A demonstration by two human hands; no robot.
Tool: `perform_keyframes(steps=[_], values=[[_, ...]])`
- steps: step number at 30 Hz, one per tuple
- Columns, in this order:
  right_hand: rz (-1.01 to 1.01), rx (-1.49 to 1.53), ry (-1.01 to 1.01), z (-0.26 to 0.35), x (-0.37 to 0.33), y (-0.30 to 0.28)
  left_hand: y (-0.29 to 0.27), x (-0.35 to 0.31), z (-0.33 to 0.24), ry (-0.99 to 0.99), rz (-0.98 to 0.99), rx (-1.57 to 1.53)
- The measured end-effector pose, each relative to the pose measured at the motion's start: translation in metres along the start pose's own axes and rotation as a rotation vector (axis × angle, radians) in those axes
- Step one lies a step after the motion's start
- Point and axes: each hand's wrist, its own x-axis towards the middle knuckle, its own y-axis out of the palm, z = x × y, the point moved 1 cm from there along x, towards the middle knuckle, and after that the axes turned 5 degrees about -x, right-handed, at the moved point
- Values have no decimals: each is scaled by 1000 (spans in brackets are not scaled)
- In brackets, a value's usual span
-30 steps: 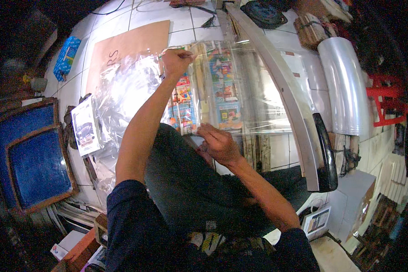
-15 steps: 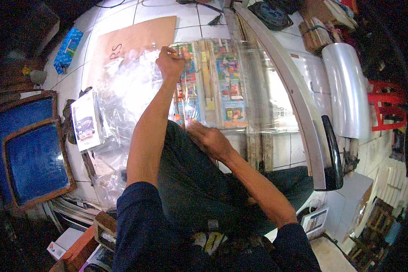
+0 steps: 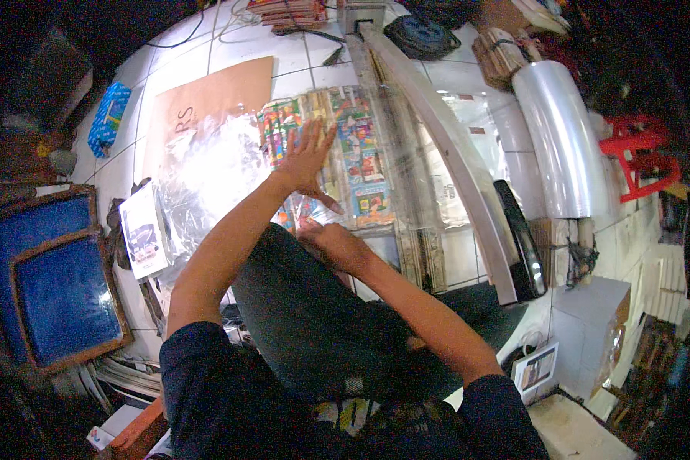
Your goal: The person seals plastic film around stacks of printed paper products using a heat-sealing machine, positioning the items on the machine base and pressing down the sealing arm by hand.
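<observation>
My left hand (image 3: pixel 303 162) lies over a flat bundle of colourful printed packs (image 3: pixel 369 165), its fingers spread and stretched out. Clear plastic film (image 3: pixel 207 172) covers the bundle and spreads away to its left in a shiny, crumpled sheet. At the bundle's near edge, by my knee, my right hand (image 3: pixel 337 248) is closed with its fingers bent together. It seems to pinch the edge there, but what sits between the fingers is hidden. Just right of the bundle runs a long pale bar (image 3: pixel 445 146) with a black handle (image 3: pixel 520 238), raised at an angle above a narrow base.
Brown cardboard (image 3: pixel 215 96) lies beyond the film. Blue framed screens (image 3: pixel 69 287) stand at the left, near a blue pack (image 3: pixel 109 119). A big roll of clear film (image 3: pixel 557 142) and a red stool (image 3: pixel 640 157) are on the right. A grey box (image 3: pixel 590 310) sits nearer.
My left hand has let go of the film's far edge and come nearer, opening flat over the packs. My right hand stays at the near edge. The whole view has shifted slightly.
</observation>
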Motion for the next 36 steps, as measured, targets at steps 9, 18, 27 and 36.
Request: perform_keyframes(steps=[9, 18, 27, 36], values=[[-735, -82, 670, 62, -78, -243, -8, -1, -4, -53, 76, 48], [-42, -416, 76, 121, -129, -197, -14, 1, -7, -62, 101, 62], [-246, -398, -107, 26, -174, -101, -11, 1, -8, -63, 87, 123], [-423, -38, -82, 100, -152, -189, -16, -43, 32, 241, 72, -369]])
